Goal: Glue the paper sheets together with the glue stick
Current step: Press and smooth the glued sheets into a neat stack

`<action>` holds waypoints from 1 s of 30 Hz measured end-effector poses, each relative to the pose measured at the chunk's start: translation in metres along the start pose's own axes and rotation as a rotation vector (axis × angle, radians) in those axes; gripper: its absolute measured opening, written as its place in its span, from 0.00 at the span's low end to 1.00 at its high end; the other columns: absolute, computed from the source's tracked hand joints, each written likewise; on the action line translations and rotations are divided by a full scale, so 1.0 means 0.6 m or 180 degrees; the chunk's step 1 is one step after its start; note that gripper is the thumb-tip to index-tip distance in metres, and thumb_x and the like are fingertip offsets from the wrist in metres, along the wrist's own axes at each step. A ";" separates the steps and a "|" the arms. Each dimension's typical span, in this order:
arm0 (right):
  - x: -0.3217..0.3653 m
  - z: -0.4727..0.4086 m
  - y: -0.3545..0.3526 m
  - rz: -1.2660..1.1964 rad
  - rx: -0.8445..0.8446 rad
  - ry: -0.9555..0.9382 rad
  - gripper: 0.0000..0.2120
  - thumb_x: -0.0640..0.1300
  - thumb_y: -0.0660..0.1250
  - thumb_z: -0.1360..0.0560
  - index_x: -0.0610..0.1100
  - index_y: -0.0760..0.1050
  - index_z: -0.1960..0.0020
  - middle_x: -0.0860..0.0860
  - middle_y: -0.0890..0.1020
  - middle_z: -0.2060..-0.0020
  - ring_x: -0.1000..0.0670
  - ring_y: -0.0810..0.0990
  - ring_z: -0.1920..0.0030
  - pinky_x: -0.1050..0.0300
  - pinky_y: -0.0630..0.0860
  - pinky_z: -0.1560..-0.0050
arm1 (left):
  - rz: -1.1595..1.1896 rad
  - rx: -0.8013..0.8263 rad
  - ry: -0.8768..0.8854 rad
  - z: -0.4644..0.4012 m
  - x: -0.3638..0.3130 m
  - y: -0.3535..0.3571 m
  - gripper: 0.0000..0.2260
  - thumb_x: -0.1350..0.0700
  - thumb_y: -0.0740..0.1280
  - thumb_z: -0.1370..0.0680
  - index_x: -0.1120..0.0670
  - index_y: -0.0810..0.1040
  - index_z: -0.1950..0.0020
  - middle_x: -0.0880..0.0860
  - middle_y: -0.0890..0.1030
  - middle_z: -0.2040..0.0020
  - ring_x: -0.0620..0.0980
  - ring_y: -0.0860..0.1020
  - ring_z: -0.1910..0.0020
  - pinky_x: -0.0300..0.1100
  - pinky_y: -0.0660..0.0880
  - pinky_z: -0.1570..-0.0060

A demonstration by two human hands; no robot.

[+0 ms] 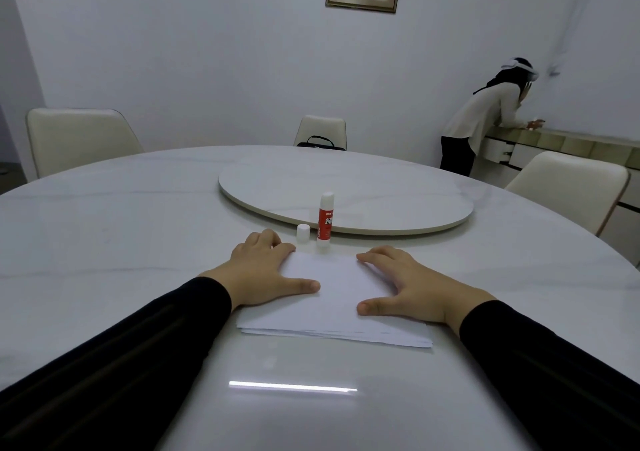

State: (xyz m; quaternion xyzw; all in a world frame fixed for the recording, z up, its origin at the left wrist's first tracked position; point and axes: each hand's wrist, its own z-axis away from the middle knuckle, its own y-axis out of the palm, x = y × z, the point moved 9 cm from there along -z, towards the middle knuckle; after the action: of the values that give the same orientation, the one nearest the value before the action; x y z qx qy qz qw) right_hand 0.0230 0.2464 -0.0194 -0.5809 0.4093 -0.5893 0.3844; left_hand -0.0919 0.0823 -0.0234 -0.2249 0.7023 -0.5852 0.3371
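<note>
2 hands lie flat on the paper sheets (332,298), and we read that as pressing: the left hand (263,274) covers the far left corner of the stack with its fingers spread wide and its thumb reaching inward across the top sheet, while the right hand (408,288) mirrors it on the right side, fingers likewise splayed and thumb pointing toward the middle. Neither hand grips anything; both palms bear down on the paper, which, in our judgement, holds the sheets aligned and helps a glued layer take. The stack rests on the white table (104,229) right in front of us, its near edge showing several slightly fanned layers, so the sheets are not perfectly squared. Between the 2 thumbs a bare stretch of the top sheet shows, untouched. Just beyond the far edge of the paper, between the 2 sets of fingertips, the glue stick (325,220) stands upright with its white tip exposed, and its cap (303,233) stands just to its left, apart from it and close to the left hand's fingers. We take that placement as deliberate: uncapped and within easy reach, ready for another pass. Behind it lies the round turntable (346,191), holding nothing. Whether glue already lies between the sheets we cannot tell from here. A second person (485,121) leans at a counter far to the right, apart from our work.
</note>
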 end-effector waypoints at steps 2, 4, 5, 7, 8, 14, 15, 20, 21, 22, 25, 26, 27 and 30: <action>-0.001 -0.002 0.000 -0.0008 0.0007 0.0010 0.46 0.71 0.67 0.39 0.55 0.57 0.26 0.59 0.61 0.32 0.57 0.58 0.31 0.56 0.57 0.29 | 0.0070 -0.0079 -0.0005 -0.001 0.000 -0.004 0.39 0.26 0.61 0.35 0.48 0.65 0.32 0.48 0.65 0.36 0.50 0.61 0.34 0.45 0.59 0.36; -0.002 -0.003 0.001 -0.0013 0.0023 0.0030 0.46 0.70 0.68 0.38 0.55 0.57 0.26 0.58 0.61 0.32 0.57 0.58 0.31 0.56 0.57 0.29 | 0.0120 -0.0154 -0.0010 -0.001 -0.001 -0.007 0.37 0.26 0.62 0.36 0.49 0.67 0.36 0.48 0.66 0.39 0.49 0.63 0.37 0.44 0.60 0.40; -0.003 -0.004 0.001 -0.0029 0.0030 0.0044 0.47 0.70 0.68 0.38 0.55 0.57 0.26 0.58 0.61 0.32 0.57 0.58 0.31 0.56 0.57 0.29 | 0.0146 -0.0174 -0.0019 -0.001 -0.001 -0.008 0.37 0.26 0.63 0.37 0.49 0.67 0.37 0.48 0.66 0.41 0.49 0.64 0.38 0.43 0.61 0.42; -0.004 -0.003 0.000 -0.0078 0.0051 0.0072 0.47 0.70 0.68 0.39 0.54 0.57 0.26 0.59 0.61 0.32 0.58 0.58 0.31 0.57 0.57 0.29 | 0.0170 -0.0184 -0.0035 0.001 0.001 -0.009 0.37 0.26 0.63 0.37 0.49 0.67 0.39 0.47 0.66 0.43 0.49 0.64 0.40 0.43 0.61 0.43; -0.004 -0.003 0.001 -0.0107 0.0064 0.0083 0.48 0.71 0.68 0.39 0.54 0.57 0.26 0.60 0.60 0.32 0.58 0.58 0.31 0.57 0.57 0.29 | 0.0161 -0.0183 -0.0044 0.001 0.001 -0.009 0.37 0.26 0.63 0.37 0.49 0.67 0.39 0.47 0.66 0.44 0.49 0.64 0.40 0.43 0.61 0.43; -0.005 0.006 -0.009 -0.0311 0.0002 0.0047 0.44 0.67 0.69 0.36 0.58 0.55 0.26 0.59 0.57 0.27 0.58 0.54 0.28 0.57 0.52 0.27 | 0.0354 -0.0158 0.0011 0.013 0.002 -0.020 0.42 0.26 0.64 0.37 0.46 0.62 0.29 0.48 0.63 0.31 0.49 0.58 0.31 0.45 0.56 0.33; -0.010 0.012 -0.019 -0.0511 -0.0058 0.0081 0.45 0.68 0.70 0.38 0.59 0.55 0.26 0.59 0.57 0.26 0.58 0.54 0.27 0.57 0.52 0.27 | 0.0540 -0.0077 0.0038 0.023 0.008 -0.024 0.46 0.25 0.63 0.39 0.44 0.58 0.27 0.47 0.61 0.28 0.48 0.56 0.29 0.45 0.54 0.32; -0.053 0.052 -0.051 -0.1325 -0.0794 0.0849 0.45 0.72 0.63 0.37 0.54 0.57 0.26 0.54 0.71 0.34 0.55 0.70 0.38 0.60 0.64 0.42 | 0.2157 0.0004 -0.0602 0.072 0.045 -0.033 0.47 0.25 0.53 0.38 0.46 0.50 0.23 0.48 0.57 0.23 0.48 0.56 0.25 0.45 0.52 0.30; -0.055 0.051 -0.046 -0.1229 -0.0904 0.1014 0.41 0.69 0.63 0.32 0.51 0.58 0.26 0.52 0.73 0.36 0.53 0.72 0.40 0.59 0.66 0.45 | 0.2154 0.0043 -0.0704 0.074 0.037 -0.026 0.45 0.26 0.50 0.35 0.47 0.49 0.23 0.48 0.56 0.23 0.48 0.55 0.25 0.45 0.51 0.30; -0.052 0.048 -0.040 -0.1115 -0.0988 0.1129 0.38 0.66 0.62 0.29 0.48 0.58 0.26 0.51 0.74 0.39 0.52 0.73 0.43 0.59 0.67 0.48 | 0.2098 0.0068 -0.0788 0.073 0.028 -0.019 0.42 0.27 0.48 0.31 0.48 0.47 0.23 0.49 0.55 0.22 0.49 0.53 0.24 0.46 0.51 0.30; -0.030 0.037 -0.029 -0.1001 -0.1087 0.1361 0.32 0.59 0.61 0.25 0.43 0.59 0.28 0.48 0.75 0.42 0.46 0.74 0.44 0.56 0.70 0.51 | 0.1862 0.0021 -0.1053 0.057 0.006 -0.011 0.37 0.32 0.45 0.24 0.52 0.43 0.23 0.55 0.55 0.23 0.54 0.51 0.24 0.49 0.52 0.30; -0.026 0.035 -0.027 -0.0989 -0.1084 0.1404 0.32 0.58 0.61 0.25 0.42 0.59 0.28 0.47 0.75 0.42 0.45 0.73 0.43 0.55 0.71 0.50 | 0.1813 -0.0015 -0.1147 0.052 0.005 -0.012 0.36 0.33 0.45 0.24 0.53 0.43 0.23 0.56 0.55 0.23 0.55 0.51 0.24 0.50 0.53 0.30; -0.024 0.035 -0.025 -0.0995 -0.1086 0.1434 0.32 0.57 0.61 0.25 0.42 0.59 0.28 0.46 0.74 0.39 0.45 0.72 0.40 0.54 0.71 0.48 | 0.1786 -0.0039 -0.1205 0.049 0.006 -0.013 0.36 0.34 0.44 0.23 0.53 0.43 0.23 0.56 0.55 0.23 0.55 0.51 0.24 0.50 0.53 0.30; -0.024 0.039 -0.025 -0.1126 -0.1132 0.1463 0.33 0.54 0.63 0.24 0.43 0.55 0.25 0.46 0.69 0.32 0.45 0.70 0.34 0.52 0.70 0.39 | 0.2057 -0.0048 -0.1193 0.050 0.008 -0.009 0.36 0.33 0.44 0.24 0.52 0.45 0.23 0.54 0.53 0.22 0.54 0.51 0.24 0.50 0.51 0.29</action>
State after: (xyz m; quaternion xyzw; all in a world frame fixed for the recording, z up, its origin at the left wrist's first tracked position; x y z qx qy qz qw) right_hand 0.0471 0.2646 -0.0110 -0.5528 0.4745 -0.6817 0.0666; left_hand -0.0732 0.0575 -0.0216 -0.0973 0.6674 -0.3921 0.6256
